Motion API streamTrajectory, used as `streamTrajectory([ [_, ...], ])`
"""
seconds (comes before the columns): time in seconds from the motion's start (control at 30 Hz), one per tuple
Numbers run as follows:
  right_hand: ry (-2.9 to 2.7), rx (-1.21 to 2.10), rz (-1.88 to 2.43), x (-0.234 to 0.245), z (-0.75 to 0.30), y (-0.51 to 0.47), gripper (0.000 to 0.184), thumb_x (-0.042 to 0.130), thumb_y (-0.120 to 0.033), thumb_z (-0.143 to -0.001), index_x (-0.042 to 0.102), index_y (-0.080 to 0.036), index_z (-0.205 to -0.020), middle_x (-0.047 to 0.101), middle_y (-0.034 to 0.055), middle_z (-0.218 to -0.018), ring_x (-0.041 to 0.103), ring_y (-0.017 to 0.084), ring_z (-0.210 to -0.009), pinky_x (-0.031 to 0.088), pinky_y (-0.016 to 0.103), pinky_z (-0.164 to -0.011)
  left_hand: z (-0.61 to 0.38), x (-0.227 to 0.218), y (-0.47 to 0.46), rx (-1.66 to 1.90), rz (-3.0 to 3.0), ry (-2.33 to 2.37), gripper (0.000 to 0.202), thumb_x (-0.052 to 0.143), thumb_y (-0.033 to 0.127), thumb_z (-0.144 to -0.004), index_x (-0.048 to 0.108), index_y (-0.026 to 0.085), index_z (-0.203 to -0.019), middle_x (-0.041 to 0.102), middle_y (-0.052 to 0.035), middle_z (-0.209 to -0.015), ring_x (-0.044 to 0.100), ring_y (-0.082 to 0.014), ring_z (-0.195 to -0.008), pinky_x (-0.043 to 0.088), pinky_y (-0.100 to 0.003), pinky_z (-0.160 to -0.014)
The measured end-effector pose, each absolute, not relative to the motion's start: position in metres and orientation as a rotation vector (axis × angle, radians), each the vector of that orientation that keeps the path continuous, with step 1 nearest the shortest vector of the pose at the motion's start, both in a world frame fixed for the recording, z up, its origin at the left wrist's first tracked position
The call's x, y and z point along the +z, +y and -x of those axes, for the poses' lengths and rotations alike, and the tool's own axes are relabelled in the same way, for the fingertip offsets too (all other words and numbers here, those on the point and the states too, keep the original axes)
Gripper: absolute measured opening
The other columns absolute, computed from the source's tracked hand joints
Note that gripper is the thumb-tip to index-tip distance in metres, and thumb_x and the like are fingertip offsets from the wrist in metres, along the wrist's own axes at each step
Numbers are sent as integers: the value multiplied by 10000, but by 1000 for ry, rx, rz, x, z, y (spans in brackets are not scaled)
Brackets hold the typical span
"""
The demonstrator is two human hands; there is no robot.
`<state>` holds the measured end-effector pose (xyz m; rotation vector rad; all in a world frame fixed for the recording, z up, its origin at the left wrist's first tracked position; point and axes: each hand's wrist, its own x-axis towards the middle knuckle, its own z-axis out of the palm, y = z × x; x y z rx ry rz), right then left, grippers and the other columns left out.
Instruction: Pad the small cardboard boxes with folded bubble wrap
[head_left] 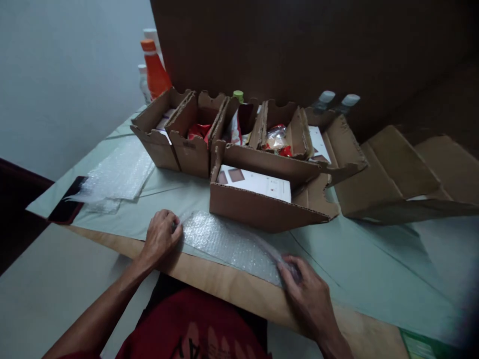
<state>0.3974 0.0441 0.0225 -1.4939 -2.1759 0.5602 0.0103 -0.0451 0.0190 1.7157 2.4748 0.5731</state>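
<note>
A strip of clear bubble wrap (pixel 232 244) lies along the table's front edge, between my two hands. My left hand (pixel 161 234) grips its left end, thumb and fingers closed together. At the other end, the fingers of my right hand (pixel 303 281) are closed on the right edge of the wrap. Just behind the strip stands a cardboard bin (pixel 262 212) with a white box (pixel 258 184) inside it.
Several cardboard bins (pixel 189 154) holding packets and boxes form a row behind. More bubble wrap (pixel 116 172) lies at left beside a dark phone-like object (pixel 67 207). An orange bottle (pixel 155 72) stands at the back, and more cardboard (pixel 392 174) at right.
</note>
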Motion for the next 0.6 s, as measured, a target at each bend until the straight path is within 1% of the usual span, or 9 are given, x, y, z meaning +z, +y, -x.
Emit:
streamTrajectory([
  [0.03, -2113, 690, 1531, 29, -396, 32, 329, 553, -534, -906, 686, -233, -921, 754, 67, -909, 720, 240, -818, 561, 343, -742, -7, 23, -46, 647, -1671, 2433, 121, 509, 280, -850, 600, 215, -804, 664, -74, -876, 636, -253, -857, 510, -373, -797],
  [0.1, -1988, 984, 1554, 38, -386, 7, 350, 630, -534, -862, 693, -235, -1033, 757, 55, -921, 725, 225, -805, 573, 304, -722, 7, 36, -48, 767, -1569, 2371, 113, 511, 287, -841, 589, 219, -793, 679, -40, -825, 654, -217, -788, 510, -326, -739],
  [0.2, -1775, 1445, 1456, 38, -353, -25, 553, 655, -506, -873, 597, -237, -1353, 751, 88, -1119, 734, 232, -940, 589, 315, -819, 35, 62, -34, 866, -1517, 2390, 153, 558, 299, -846, 637, 212, -944, 713, -15, -831, 683, -194, -778, 513, -292, -731],
  [0.3, -1598, 1800, 1274, 28, -310, -42, 699, 643, -455, -903, 428, -239, -1532, 712, 118, -1226, 715, 230, -1001, 578, 351, -887, 55, 77, 6, 882, -1607, 2450, 435, 589, 216, -850, 584, 195, -1284, 753, -47, -974, 708, -211, -879, 534, -325, -824],
  [0.33, -1563, 1884, 1224, 24, -297, -45, 735, 644, -441, -907, 380, -243, -1564, 713, 117, -1206, 713, 215, -933, 585, 345, -841, 59, 77, 21, 853, -1647, 2461, 496, 591, 180, -846, 558, 179, -1341, 752, -76, -1048, 708, -227, -934, 537, -356, -874],
  [0.4, -1512, 1977, 1176, 20, -279, -47, 767, 640, -431, -917, 329, -254, -1595, 723, 96, -1097, 665, 168, -736, 572, 303, -691, 62, 71, 40, 767, -1743, 2429, 619, 665, 165, -797, 523, 119, -1398, 691, -174, -1260, 649, -314, -1162, 500, -463, -1019],
  [0.47, -1487, 1984, 1172, 20, -269, -46, 735, 652, -440, -914, 384, -256, -1574, 712, 59, -967, 591, 133, -629, 525, 263, -592, 60, 62, 35, 793, -1886, 2320, 668, 688, 171, -787, 505, 114, -1427, 575, -211, -1437, 506, -373, -1363, 403, -558, -1138],
  [0.53, -1454, 1993, 1173, 25, -266, -44, 668, 684, -449, -896, 496, -241, -1503, 680, 21, -845, 559, 119, -605, 505, 249, -586, 53, 55, 0, 906, -2028, 2110, 637, 613, 141, -824, 494, 175, -1449, 517, -165, -1510, 403, -355, -1457, 339, -592, -1191],
  [0.6, -1405, 2041, 1184, 33, -264, -40, 565, 719, -469, -869, 626, -214, -1364, 644, -5, -752, 549, 112, -588, 498, 243, -587, 38, 53, -54, 972, -2084, 1824, 665, 523, 82, -825, 480, 247, -1468, 526, -116, -1509, 372, -320, -1485, 346, -593, -1195],
])
